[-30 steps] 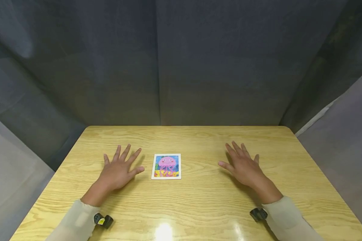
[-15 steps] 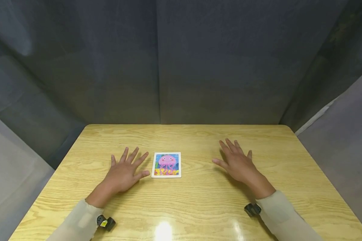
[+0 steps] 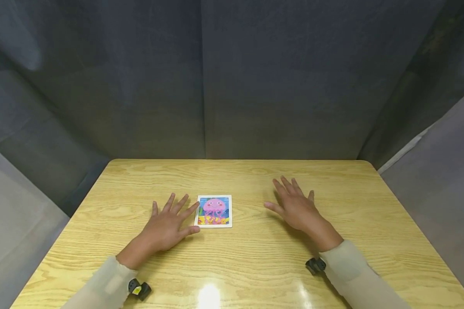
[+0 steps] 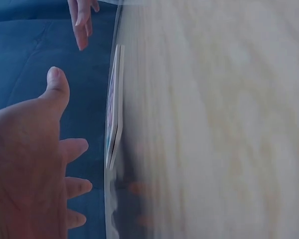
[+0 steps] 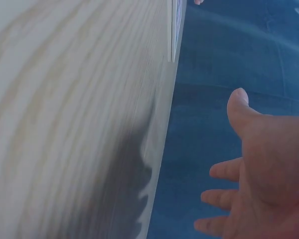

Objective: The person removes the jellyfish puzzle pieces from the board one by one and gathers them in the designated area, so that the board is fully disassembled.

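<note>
A square picture puzzle with a white border and a pink jellyfish on a blue sea lies flat, picture up, a little left of the table's middle. My left hand is spread just to its left; thumb and index fingertip overlap its left edge in the head view. Seen edge-on in the left wrist view, the puzzle looks like a thin layered board, with that palm raised above the tabletop. Farther off to the right hovers my right hand, fingers spread, holding nothing, its shadow on the wood.
The wooden table has rounded far corners. A dark curtain hangs behind its far edge, with pale grey panels at the sides. Small black cameras sit at both cuffs.
Both hands have moved inward: the left one rightward up to the puzzle's edge, the right one leftward and slightly away from me. The puzzle stays in place on the table.
</note>
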A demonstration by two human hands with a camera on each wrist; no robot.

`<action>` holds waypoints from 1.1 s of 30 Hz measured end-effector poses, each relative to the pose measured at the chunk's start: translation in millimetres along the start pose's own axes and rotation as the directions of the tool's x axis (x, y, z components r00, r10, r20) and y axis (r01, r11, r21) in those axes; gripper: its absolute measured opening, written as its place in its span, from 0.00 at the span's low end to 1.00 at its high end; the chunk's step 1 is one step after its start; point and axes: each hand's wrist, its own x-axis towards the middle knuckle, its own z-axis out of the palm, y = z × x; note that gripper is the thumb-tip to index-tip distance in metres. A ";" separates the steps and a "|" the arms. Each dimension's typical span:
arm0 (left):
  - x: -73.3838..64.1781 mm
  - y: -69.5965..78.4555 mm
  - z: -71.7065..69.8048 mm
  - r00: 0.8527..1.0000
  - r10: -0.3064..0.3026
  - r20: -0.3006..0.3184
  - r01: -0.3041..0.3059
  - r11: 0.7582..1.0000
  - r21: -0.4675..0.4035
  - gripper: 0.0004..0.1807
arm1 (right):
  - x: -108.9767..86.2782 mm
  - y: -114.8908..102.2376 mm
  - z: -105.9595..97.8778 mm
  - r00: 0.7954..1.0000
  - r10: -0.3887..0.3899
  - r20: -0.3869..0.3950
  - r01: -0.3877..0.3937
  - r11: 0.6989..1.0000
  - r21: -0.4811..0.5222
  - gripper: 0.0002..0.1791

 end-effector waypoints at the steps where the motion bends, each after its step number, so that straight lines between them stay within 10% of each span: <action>1: -0.2 0.9 0.8 1.000 0.003 0.005 -0.003 1.000 -0.006 0.41 | 0.7 -1.3 0.4 1.000 -0.001 0.001 0.001 1.000 0.001 0.48; 33: -2.9 17.2 4.4 0.985 0.054 0.162 -0.047 0.998 -0.047 0.42 | 17.7 -44.7 18.2 0.994 -0.104 0.034 0.102 0.993 0.053 0.45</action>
